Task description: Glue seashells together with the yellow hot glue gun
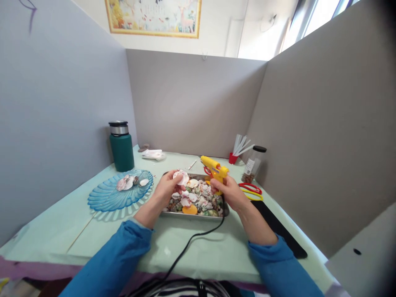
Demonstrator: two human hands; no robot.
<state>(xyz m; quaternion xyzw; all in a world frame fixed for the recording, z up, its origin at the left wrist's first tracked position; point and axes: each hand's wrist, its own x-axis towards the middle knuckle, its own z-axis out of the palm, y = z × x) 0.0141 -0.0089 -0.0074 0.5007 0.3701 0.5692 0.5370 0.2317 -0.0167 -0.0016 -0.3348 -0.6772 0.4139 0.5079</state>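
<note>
Between the thumb and fingers of my left hand [168,186] is a whitish-pink seashell [182,177], held above the left side of a metal tray [193,215]. My right hand [228,190] wraps round the handle of a yellow glue gun [213,167], whose nozzle points left and slightly away from me. From its handle a black cord [198,235] runs down across the table toward me. Many loose seashells [202,196] fill the tray under both hands. A gap separates the nozzle from the held shell.
At left, a blue scalloped plate [107,198] carries several shells, with a green bottle [121,150] behind it. Glue sticks [239,144] stand in a red cup [233,158]. A jar [253,165], scissors [252,189] and a black mat [278,229] lie right. Grey panels [198,103] enclose the table.
</note>
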